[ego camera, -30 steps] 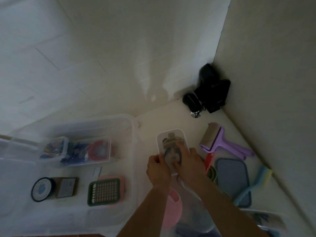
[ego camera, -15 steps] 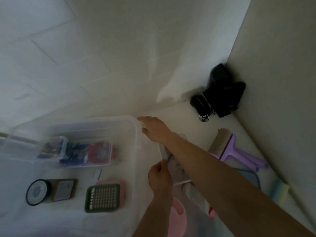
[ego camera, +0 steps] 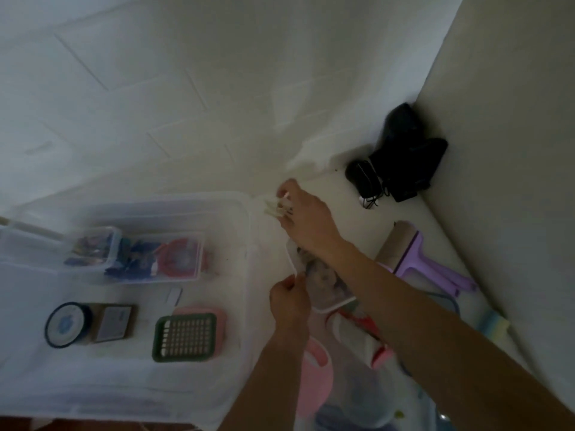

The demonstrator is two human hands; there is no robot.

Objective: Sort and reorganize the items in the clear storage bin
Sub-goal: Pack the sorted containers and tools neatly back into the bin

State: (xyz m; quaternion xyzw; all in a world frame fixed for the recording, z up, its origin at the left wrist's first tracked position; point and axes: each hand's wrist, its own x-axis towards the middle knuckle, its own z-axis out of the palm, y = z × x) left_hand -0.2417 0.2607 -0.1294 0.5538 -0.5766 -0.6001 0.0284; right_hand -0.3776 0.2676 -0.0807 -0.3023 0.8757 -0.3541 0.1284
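The clear storage bin [ego camera: 249,231] fills the lower left. Inside it lie two small clear boxes of coloured bits [ego camera: 149,259], a round blue-rimmed tin [ego camera: 67,323], a brown card [ego camera: 113,321] and a green grid tray on a pink one [ego camera: 186,337]. My left hand [ego camera: 289,301] pinches the near edge of a small clear lidded box [ego camera: 323,281] just right of the bin. My right hand [ego camera: 303,217] reaches over that box and grips a bunch of pale thin pieces [ego camera: 275,208] at the bin's far right corner.
A purple lint roller [ego camera: 417,259], a yellow-blue sponge [ego camera: 494,325] and a blue lid edge lie at the right by the wall. Black gear with a cable [ego camera: 401,157] sits in the corner. A pink bowl [ego camera: 314,381] and red-white items [ego camera: 364,334] lie under my arms.
A second ago both hands held the small box. My right hand left it, reached to the bin's far corner, and now grips pale pieces there. My left hand stays on the box.
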